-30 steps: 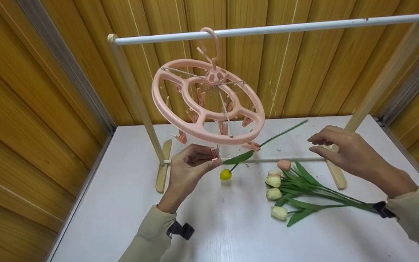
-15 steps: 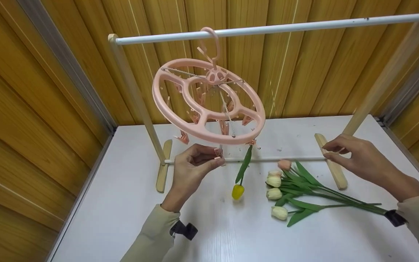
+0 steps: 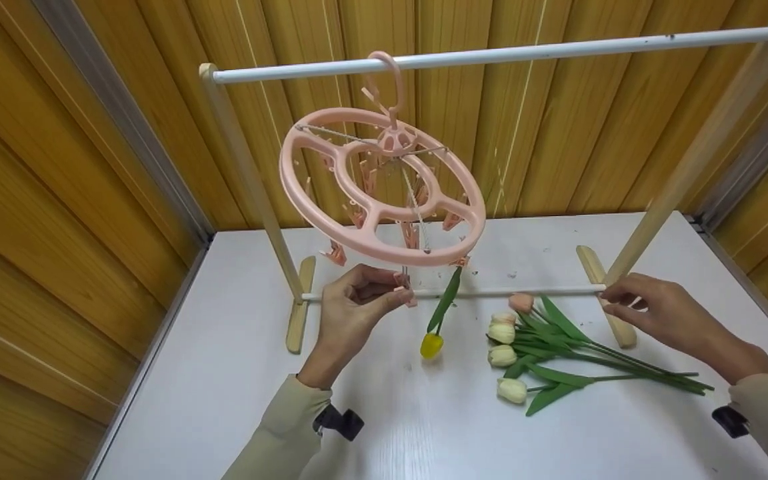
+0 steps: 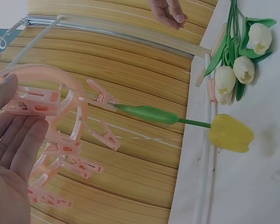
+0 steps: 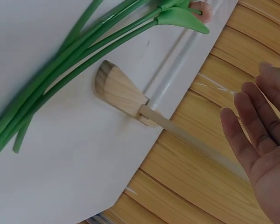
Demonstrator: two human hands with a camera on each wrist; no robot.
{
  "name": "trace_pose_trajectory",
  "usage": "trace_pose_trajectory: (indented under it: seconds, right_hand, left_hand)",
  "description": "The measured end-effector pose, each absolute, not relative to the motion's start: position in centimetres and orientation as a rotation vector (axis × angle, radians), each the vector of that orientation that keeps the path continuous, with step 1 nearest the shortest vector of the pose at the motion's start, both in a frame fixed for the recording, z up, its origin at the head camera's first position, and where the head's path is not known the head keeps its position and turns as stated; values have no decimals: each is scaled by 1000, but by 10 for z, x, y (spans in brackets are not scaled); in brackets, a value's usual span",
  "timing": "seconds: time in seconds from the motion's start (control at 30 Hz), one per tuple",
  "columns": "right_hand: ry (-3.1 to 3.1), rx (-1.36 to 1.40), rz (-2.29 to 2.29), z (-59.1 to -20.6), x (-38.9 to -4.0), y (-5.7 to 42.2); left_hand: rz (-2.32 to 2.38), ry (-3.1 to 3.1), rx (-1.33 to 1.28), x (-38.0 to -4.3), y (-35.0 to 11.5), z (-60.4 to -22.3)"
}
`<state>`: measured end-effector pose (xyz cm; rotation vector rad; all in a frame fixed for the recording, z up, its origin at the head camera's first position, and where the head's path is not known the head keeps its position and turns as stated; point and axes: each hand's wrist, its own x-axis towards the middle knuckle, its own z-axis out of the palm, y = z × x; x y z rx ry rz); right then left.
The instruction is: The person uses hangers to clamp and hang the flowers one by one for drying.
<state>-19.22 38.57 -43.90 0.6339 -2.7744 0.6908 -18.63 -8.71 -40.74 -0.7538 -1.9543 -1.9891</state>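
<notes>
My left hand [image 3: 357,307] pinches a pink clothespin [image 4: 35,100] between thumb and fingers, just below the rim of a round pink clip hanger [image 3: 391,252]. To its right, a yellow tulip [image 3: 431,345] hangs head down, its stem held in another clip [image 4: 102,95] of the hanger. My right hand [image 3: 664,307] is in the air in front of the stand's right foot [image 3: 617,323], fingers loosely bent and holding nothing. Below and left of that hand lies a bunch of white and pink tulips [image 3: 503,356], stems pointing right.
The hanger hooks over the white top rail [image 3: 557,50] of a wooden stand, whose left post [image 3: 244,173] rises behind my left hand. A white lower bar [image 3: 531,291] joins the feet. Several other clips dangle from the hanger. Wood-panel walls [image 3: 577,133] enclose the white table [image 3: 224,413].
The yellow tulip has swung from a slant to hanging nearly straight down. My right hand has moved right and toward me. The left hand keeps its pinch, shifted only slightly right.
</notes>
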Motion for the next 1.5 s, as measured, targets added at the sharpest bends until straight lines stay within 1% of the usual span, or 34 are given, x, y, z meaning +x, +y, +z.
trace_pose_trajectory:
  seconds: [0.37,0.6,0.73,1.5]
  right_hand:
    - [-2843,608,763,-464,-189,398]
    - [-2968,543,843,-476,-188,401]
    - [-2977,564,846,-482,-188,401]
    - [-3061,616,802,-502,-188,409]
  left_hand:
    - [-1979,-1945,-758,-185,-87,-408]
    - [-1988,-1938,-762,-186,-87,-409]
    - [-1998,-1936,-757,-186,-87,-409]
    - [-1969,-1953,-755,-186,-87,-409]
